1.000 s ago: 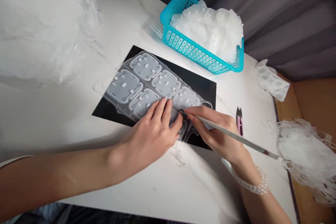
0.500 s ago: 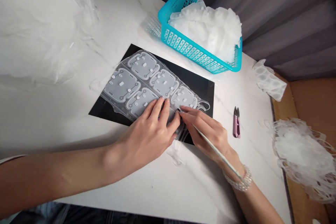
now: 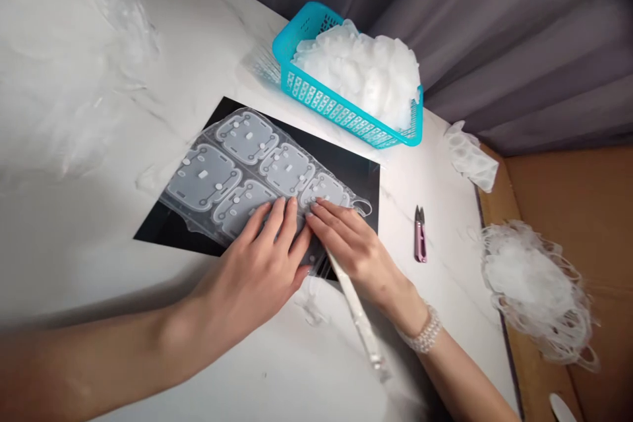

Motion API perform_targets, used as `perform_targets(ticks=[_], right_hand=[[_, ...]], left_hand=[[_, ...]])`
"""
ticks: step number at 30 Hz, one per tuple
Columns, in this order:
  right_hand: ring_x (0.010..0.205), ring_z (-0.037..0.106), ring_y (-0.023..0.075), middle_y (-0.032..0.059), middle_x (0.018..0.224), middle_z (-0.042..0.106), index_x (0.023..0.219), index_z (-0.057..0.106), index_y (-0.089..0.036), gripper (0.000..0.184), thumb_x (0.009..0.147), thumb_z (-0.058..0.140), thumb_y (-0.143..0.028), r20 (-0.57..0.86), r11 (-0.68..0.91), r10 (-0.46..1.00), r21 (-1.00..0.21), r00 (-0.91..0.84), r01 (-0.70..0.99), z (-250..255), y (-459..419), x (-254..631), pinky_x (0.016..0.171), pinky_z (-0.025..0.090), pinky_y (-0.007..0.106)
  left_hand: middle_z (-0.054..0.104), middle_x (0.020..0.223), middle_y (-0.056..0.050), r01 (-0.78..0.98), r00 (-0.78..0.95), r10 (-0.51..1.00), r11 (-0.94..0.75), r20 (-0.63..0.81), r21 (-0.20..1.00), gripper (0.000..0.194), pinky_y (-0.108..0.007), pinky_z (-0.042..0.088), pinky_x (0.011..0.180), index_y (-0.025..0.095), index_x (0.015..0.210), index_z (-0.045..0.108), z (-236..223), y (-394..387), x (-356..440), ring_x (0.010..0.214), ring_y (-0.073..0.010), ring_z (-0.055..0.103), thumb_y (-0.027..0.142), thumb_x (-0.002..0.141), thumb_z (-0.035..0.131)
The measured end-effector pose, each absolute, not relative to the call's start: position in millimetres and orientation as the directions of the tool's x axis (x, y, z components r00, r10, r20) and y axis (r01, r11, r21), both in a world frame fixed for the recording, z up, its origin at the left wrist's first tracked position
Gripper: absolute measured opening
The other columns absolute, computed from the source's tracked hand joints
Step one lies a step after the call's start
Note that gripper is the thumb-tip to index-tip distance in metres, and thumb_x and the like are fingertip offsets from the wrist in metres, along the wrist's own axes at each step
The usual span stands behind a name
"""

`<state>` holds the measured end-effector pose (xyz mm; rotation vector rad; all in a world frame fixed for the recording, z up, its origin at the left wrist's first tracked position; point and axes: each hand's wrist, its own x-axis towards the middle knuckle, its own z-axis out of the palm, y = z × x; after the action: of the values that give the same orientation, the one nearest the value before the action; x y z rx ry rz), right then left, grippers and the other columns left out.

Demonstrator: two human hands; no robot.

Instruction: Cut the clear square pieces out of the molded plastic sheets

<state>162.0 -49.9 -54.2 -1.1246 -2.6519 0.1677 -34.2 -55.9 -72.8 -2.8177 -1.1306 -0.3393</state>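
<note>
A translucent sheet with several rounded-square moulded pieces (image 3: pixel 204 177) lies on a black mat (image 3: pixel 163 227). My left hand (image 3: pixel 262 264) rests on the sheet with its fingers stretched out, pressing its lower part. Just to the right, my right hand (image 3: pixel 361 250), with a beaded bracelet on its wrist, has its fingers closed round a slim white pen-like tool (image 3: pixel 353 300). The tool's rear end slants down toward me, clear of the wrist. Its tip is hidden under my fingers at the sheet's lower right.
Behind the mat stands a turquoise basket (image 3: pixel 341 115) heaped with translucent white pieces. Small pink-handled thread snips (image 3: pixel 420 237) lie to the right. Stringy translucent scraps (image 3: pixel 534 283) sit at a cardboard box (image 3: pixel 558 191). Clear plastic film (image 3: pixel 69 72) covers the left of the table.
The tool's rear end has swung away from my right wrist, down and to the left. My left hand stays on the sheet. The whole view has shifted a little.
</note>
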Motion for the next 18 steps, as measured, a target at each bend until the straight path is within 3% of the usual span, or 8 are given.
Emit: perform_targets(ticks=[3,5,8,10,13,18], right_hand=[[0.124,0.06,0.0316,0.0226,0.126,0.066,0.125,0.062,-0.008,0.034,0.098,0.042,-0.009,0.197,0.685,0.729,-0.223,-0.656,0.694,-51.6,-49.9,155.0,0.098,0.055,0.05],[0.116,0.066,0.027,0.0169,0.122,0.069,0.125,0.063,-0.013,0.033,0.098,0.044,-0.01,0.25,0.606,0.795,-0.384,-0.553,0.697,-52.0,-42.6,158.9,0.096,0.057,0.045],[0.096,0.073,0.0201,0.0074,0.11,0.074,0.113,0.071,-0.021,0.024,0.095,0.055,-0.018,0.247,0.267,0.962,-0.762,-0.116,0.59,-50.3,-19.2,193.9,0.087,0.061,0.034],[0.086,0.074,0.0179,0.0048,0.098,0.076,0.103,0.074,-0.023,0.016,0.09,0.065,-0.024,0.118,0.032,0.966,-0.937,0.228,0.349,-45.4,-2.0,235.3,0.081,0.062,0.029],[0.062,0.073,0.0141,0.0008,0.07,0.073,0.084,0.075,-0.024,0.005,0.085,0.069,-0.023,0.049,-0.037,0.951,-0.963,0.306,0.268,-35.2,9.5,296.7,0.061,0.061,0.019],[0.083,0.077,0.0213,0.0048,0.078,0.076,0.09,0.075,-0.025,0.009,0.088,0.066,-0.025,-0.06,-0.128,0.959,-0.964,0.276,0.234,-32.5,-13.2,328.6,0.08,0.062,0.026]], left_hand=[[0.055,0.134,-0.033,0.682,0.71,0.656,-0.731,0.257,-0.015,0.054,-0.053,0.044,0.103,-0.001,0.127,0.062,-74.8,-56.2,-34.0,0.125,-0.0428,0.054,0.038,0.09,0.057],[0.054,0.135,-0.034,0.684,0.711,0.658,-0.73,0.249,-0.025,0.058,-0.054,0.044,0.103,0.001,0.132,0.059,-75.5,-56.0,-34.0,0.125,-0.0435,0.053,0.04,0.09,0.058],[0.053,0.137,-0.033,0.693,0.706,0.672,-0.721,0.221,-0.022,0.059,-0.053,0.046,0.102,0.006,0.139,0.054,-74.9,-56.0,-33.9,0.124,-0.0426,0.055,0.041,0.091,0.056],[0.052,0.138,-0.032,0.694,0.707,0.676,-0.72,0.206,-0.019,0.058,-0.052,0.046,0.102,0.007,0.14,0.053,-73.9,-56.3,-33.9,0.125,-0.0417,0.055,0.04,0.092,0.055],[0.051,0.139,-0.032,0.698,0.704,0.683,-0.716,0.195,-0.013,0.061,-0.052,0.044,0.104,0.006,0.142,0.05,-72.8,-57.4,-33.8,0.129,-0.042,0.051,0.041,0.092,0.055],[0.049,0.141,-0.032,0.701,0.701,0.69,-0.713,0.182,0.002,0.062,-0.054,0.042,0.105,0.005,0.144,0.047,-72.5,-58.8,-34.5,0.131,-0.043,0.048,0.042,0.094,0.052]])
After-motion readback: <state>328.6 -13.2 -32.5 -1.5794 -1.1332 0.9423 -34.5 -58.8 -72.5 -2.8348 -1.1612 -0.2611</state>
